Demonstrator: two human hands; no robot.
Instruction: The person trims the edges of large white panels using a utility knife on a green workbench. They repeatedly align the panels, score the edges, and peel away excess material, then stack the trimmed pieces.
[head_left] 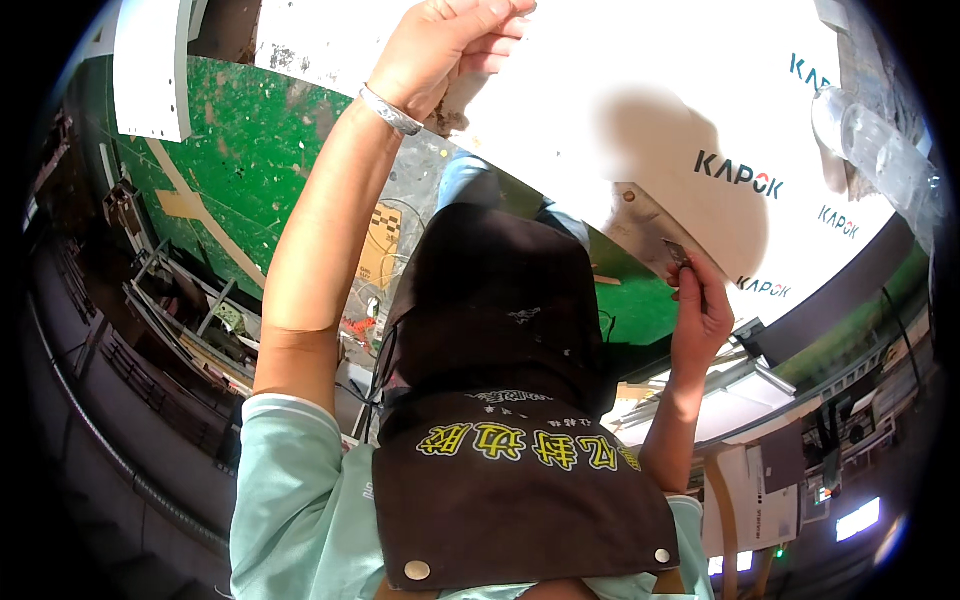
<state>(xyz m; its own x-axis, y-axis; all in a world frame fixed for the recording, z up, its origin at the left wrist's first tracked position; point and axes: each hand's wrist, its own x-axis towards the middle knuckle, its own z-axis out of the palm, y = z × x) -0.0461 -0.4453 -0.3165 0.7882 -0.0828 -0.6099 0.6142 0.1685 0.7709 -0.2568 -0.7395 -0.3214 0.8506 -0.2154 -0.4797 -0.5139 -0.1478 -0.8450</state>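
Note:
A large white panel point(570, 110) printed with dark lettering lies in front of me. Over its far left part, my left hand point(465, 40) is closed, thumb against curled fingers; the picture's top edge cuts it close, and I cannot make out what is in it. A silver bracelet point(391, 110) circles that wrist. My right hand point(702, 310) pinches a small flat dark-grey piece like a metal blade point(674, 251) at the panel's near edge. Beside it, a brownish bare patch point(640, 222) shows along the panel's edge.
A clear plastic bottle-like cylinder point(890, 160) lies at the right. The worn green floor point(250, 150) shows at the left, with a white board point(150, 70) at the far left. My dark apron point(520, 500) fills the lower middle. Lit screens point(858, 519) stand at lower right.

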